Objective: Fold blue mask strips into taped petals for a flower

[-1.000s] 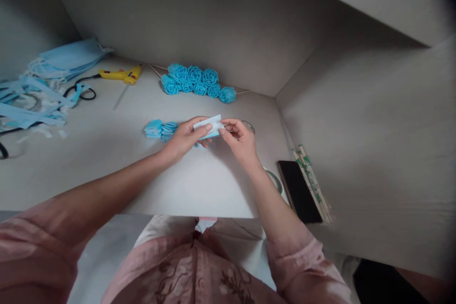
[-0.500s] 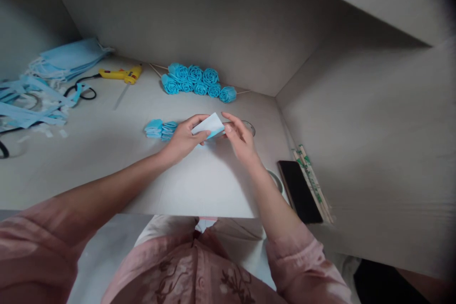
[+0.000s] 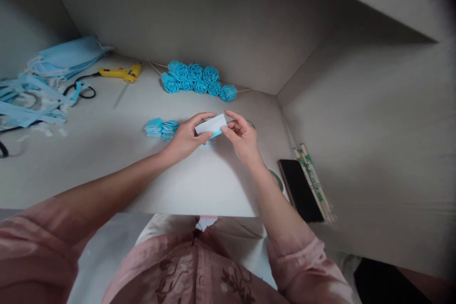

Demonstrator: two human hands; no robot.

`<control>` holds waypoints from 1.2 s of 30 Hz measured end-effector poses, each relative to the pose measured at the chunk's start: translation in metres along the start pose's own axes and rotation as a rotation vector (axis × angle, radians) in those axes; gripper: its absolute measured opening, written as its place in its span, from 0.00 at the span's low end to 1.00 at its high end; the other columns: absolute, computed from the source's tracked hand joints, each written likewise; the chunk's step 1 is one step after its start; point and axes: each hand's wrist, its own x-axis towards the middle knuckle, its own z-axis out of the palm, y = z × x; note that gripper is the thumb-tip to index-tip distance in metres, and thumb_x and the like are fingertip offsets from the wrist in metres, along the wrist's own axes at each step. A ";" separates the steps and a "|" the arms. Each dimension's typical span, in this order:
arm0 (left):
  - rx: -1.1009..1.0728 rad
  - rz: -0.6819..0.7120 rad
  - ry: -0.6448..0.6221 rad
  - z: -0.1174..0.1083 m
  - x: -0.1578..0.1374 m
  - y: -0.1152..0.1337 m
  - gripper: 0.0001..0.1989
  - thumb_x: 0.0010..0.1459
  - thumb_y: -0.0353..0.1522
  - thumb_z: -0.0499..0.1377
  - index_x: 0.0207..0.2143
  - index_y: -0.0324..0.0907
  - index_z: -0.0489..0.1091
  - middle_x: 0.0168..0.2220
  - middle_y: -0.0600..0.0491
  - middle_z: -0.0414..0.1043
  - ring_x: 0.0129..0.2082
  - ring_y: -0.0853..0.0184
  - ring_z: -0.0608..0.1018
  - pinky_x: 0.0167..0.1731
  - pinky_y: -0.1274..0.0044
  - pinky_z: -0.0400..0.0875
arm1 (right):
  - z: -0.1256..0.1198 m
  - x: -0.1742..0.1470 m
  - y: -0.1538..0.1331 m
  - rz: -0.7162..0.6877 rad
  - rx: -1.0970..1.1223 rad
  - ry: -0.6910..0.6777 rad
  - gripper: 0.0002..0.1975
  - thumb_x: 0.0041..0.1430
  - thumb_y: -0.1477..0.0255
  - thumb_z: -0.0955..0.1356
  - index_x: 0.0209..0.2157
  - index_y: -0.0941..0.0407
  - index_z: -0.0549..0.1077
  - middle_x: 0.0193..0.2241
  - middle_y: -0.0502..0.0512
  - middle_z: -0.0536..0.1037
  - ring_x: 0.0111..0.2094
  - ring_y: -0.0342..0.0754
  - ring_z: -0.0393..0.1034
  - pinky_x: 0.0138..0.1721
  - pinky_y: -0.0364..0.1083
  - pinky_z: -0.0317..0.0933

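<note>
Between my hands, above the table, is a folded piece of blue-and-white mask fabric (image 3: 211, 125), its white side facing up and a blue corner showing at the lower right. My left hand (image 3: 188, 137) pinches its left end, thumb along the near edge. At the right end, my right hand (image 3: 243, 138) has its thumb on the blue corner and a fingertip at the upper corner. Just left of my left hand lie two small stacks of folded blue pieces (image 3: 154, 127), the right one partly hidden by my fingers.
Blue fabric roses (image 3: 195, 73) on sticks lie along the back wall. A yellow glue gun (image 3: 123, 73), a pile of blue masks (image 3: 71, 56) and cut strips (image 3: 39, 104) are at left. By the right wall are a black phone (image 3: 301, 190), wrapped chopsticks (image 3: 315, 183) and a tape roll (image 3: 277, 180).
My right hand has closed in on the right end of the fabric, its thumb now pressing the blue corner. The piece has shifted slightly right and turned a little flatter.
</note>
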 end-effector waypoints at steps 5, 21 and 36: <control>-0.135 -0.087 0.018 0.002 0.000 0.004 0.29 0.50 0.34 0.66 0.54 0.38 0.66 0.27 0.57 0.70 0.22 0.74 0.70 0.23 0.80 0.66 | 0.000 0.001 0.003 -0.018 0.059 0.052 0.26 0.54 0.61 0.72 0.54 0.51 0.71 0.32 0.50 0.76 0.33 0.43 0.70 0.39 0.45 0.67; -0.540 -0.073 0.130 0.001 0.002 0.010 0.37 0.51 0.39 0.68 0.60 0.45 0.59 0.36 0.54 0.73 0.32 0.70 0.75 0.31 0.78 0.69 | 0.003 -0.005 -0.006 0.004 -0.040 -0.077 0.28 0.55 0.65 0.71 0.58 0.49 0.67 0.37 0.53 0.78 0.32 0.46 0.70 0.36 0.46 0.68; -0.337 -0.162 0.034 0.002 0.000 0.002 0.14 0.56 0.40 0.63 0.25 0.38 0.72 0.26 0.53 0.69 0.30 0.69 0.70 0.31 0.75 0.65 | 0.005 -0.007 -0.015 0.057 0.026 -0.151 0.32 0.54 0.59 0.71 0.59 0.52 0.64 0.33 0.50 0.75 0.32 0.46 0.68 0.36 0.45 0.65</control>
